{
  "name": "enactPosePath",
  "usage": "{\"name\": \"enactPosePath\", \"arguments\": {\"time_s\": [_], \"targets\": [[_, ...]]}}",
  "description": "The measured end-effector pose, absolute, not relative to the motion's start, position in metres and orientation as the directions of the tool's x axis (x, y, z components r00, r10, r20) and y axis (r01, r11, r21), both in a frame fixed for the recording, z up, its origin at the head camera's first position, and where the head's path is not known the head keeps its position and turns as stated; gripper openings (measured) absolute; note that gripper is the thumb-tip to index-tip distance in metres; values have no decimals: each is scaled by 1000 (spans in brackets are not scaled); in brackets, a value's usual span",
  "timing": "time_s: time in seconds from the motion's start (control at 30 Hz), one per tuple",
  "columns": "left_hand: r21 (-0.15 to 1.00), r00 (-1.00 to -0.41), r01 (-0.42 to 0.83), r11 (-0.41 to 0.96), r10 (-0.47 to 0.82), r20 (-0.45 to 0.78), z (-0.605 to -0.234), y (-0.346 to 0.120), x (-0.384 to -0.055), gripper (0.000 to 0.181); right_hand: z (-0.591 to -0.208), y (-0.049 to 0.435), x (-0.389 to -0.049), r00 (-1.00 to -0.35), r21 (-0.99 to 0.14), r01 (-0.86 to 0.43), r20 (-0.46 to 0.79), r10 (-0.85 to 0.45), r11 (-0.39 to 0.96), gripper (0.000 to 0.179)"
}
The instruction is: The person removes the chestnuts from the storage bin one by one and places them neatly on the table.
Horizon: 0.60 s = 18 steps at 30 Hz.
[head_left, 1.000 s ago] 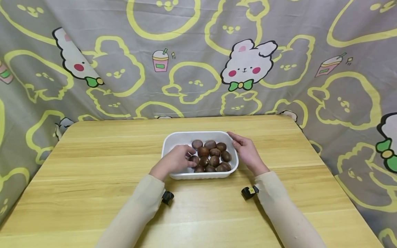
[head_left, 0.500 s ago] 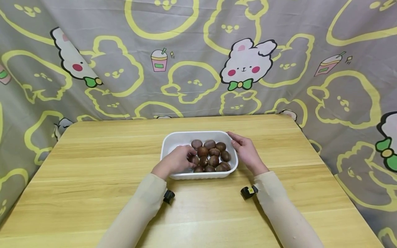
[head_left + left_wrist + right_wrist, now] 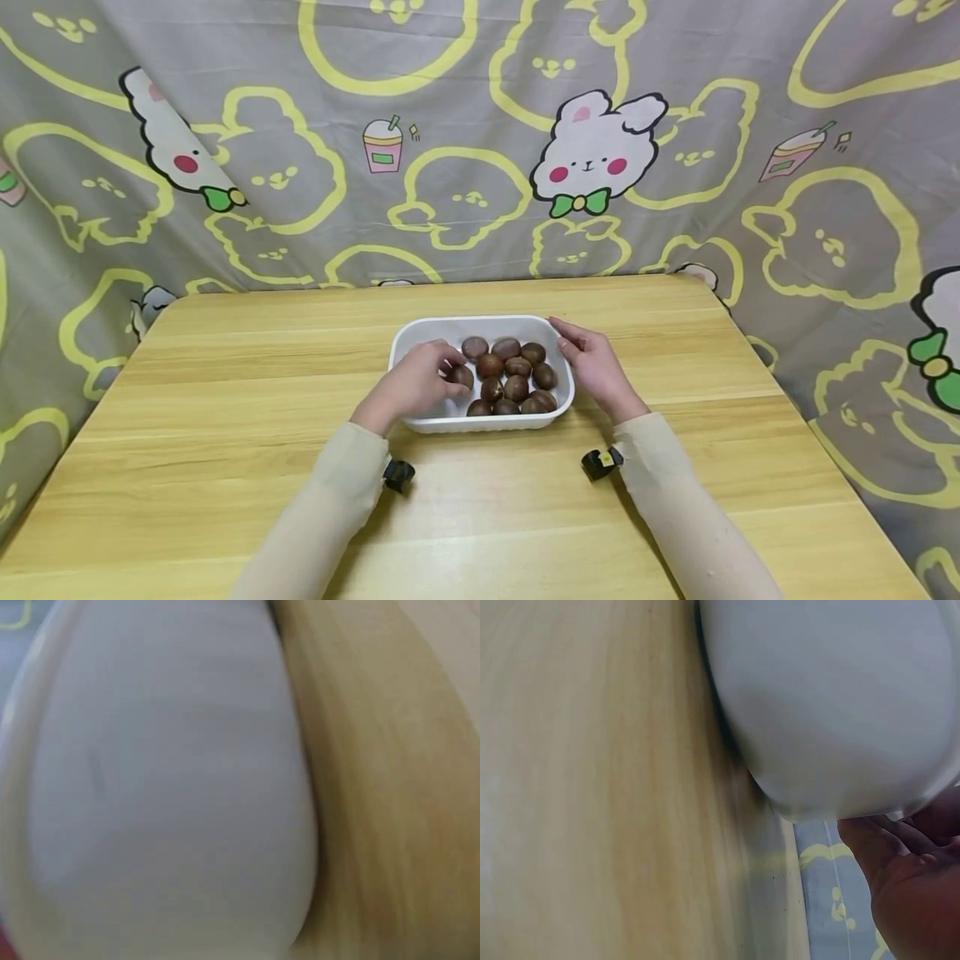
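In the head view, a white plastic tub [image 3: 420, 333] with rounded corners holds several glossy brown chestnuts [image 3: 506, 348], gathered mostly toward its right side. My left hand [image 3: 417, 382] reaches over the tub's near left side and pinches one chestnut [image 3: 462, 377] between thumb and fingers, just left of the others. My right hand [image 3: 597, 371] grips the tub at its far right corner, thumb by the rim. The right wrist view has this hand [image 3: 919, 881] against the outer wall [image 3: 840, 712]. Only the tub's outer wall [image 3: 172, 787] and the table fill the left wrist view; the left hand is hidden there.
The tub stands on a wood-grain table [image 3: 262, 375] near its middle. A grey curtain [image 3: 465, 100] with yellow cartoon outlines hangs behind the table and along both sides. A small black camera [image 3: 399, 476] sits at the left wrist, another black camera [image 3: 602, 464] at the right.
My left hand has closed on a chestnut and shifted slightly left with it, away from the neighbouring ones. My right hand keeps its grip on the tub.
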<state>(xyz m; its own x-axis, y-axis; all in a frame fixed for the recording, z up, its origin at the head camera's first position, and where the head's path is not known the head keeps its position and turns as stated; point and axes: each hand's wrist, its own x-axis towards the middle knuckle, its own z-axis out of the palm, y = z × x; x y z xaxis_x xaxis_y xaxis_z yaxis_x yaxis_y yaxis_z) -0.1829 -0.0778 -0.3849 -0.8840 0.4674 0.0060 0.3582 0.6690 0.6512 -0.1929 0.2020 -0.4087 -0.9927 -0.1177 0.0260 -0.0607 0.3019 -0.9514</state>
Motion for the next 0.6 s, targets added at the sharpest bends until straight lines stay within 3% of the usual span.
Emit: {"name": "enactPosePath", "arguments": {"time_s": [0.4, 0.6], "targets": [[808, -911, 330, 489, 389, 136, -372, -117, -183, 36, -411, 202, -194, -992, -951, -71, 35, -124, 300, 39], [863, -937, 275, 424, 321, 141, -368, -137, -184, 40, -409, 203, -194, -991, -951, -61, 21, -131, 304, 40]]}}
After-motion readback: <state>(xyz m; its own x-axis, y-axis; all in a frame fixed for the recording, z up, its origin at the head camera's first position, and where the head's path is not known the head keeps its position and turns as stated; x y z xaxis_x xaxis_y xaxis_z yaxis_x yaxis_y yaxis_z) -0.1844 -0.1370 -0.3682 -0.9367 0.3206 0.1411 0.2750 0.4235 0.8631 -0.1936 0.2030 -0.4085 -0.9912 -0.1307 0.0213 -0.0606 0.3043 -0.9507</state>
